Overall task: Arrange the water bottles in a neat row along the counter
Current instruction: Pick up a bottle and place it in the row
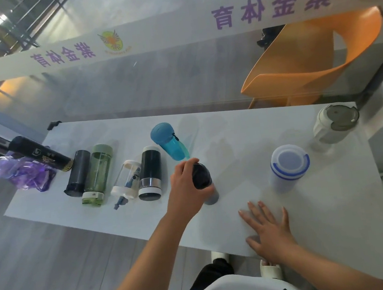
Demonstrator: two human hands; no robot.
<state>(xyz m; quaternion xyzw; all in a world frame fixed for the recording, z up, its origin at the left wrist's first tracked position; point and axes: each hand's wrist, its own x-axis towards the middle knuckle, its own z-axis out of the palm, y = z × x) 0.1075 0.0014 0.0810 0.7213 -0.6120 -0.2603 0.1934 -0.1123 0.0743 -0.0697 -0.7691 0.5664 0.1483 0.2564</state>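
- Bottles already in the row — a dark grey one (78, 173), a green one (97, 175), a clear one (127, 180) and a black one with a steel band (149, 172) — stand side by side at the left part of the counter (232, 127), each upright, so its long axis runs straight up toward the camera.
- The left hand (186, 189) is the working grip: it is closed round the top of a dark bottle (202, 180), which stands upright just right of the black one, with a small gap between them.
- The right hand (267, 229) lies flat and open on the counter, holding nothing.
- The row runs left to right, so the held bottle's slot lies to its left (the judgement here: a short slide closes the gap).
- Still outside the row: a blue bottle (169, 141) behind it, a white bottle with blue rings (288, 166) and a pale one with a grey lid (333, 123) to the right — both nearer the right hand.
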